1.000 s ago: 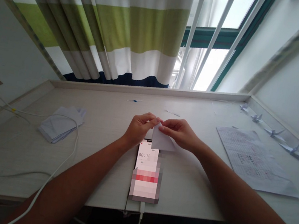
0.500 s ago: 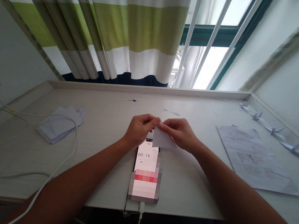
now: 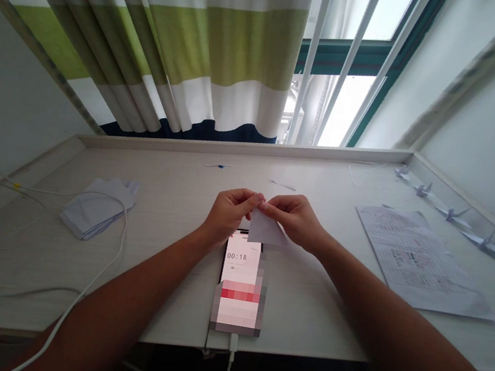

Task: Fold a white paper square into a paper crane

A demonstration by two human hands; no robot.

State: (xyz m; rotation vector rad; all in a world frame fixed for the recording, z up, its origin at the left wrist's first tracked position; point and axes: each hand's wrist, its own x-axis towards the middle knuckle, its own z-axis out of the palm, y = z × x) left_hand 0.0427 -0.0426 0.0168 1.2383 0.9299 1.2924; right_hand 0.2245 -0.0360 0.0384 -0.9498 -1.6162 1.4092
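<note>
A small white folded paper (image 3: 263, 230) is held between both hands above the middle of the pale wooden desk (image 3: 178, 199). My left hand (image 3: 228, 213) pinches its upper left corner with closed fingers. My right hand (image 3: 296, 220) pinches the top edge from the right, fingers curled on the paper. Directly below the hands a phone (image 3: 240, 285) lies flat on the desk, its screen showing a timer, with a white cable plugged in at its near end.
A stack of white paper squares (image 3: 96, 209) lies at the left under a looping white cable (image 3: 48, 241). A printed sheet (image 3: 419, 262) lies at the right. Several folded paper cranes (image 3: 451, 214) line the right wall edge. A curtain (image 3: 195, 44) and window stand behind.
Both hands have kept their pinch on the paper, which has shifted only slightly. The view has tilted a little; nothing was let go.
</note>
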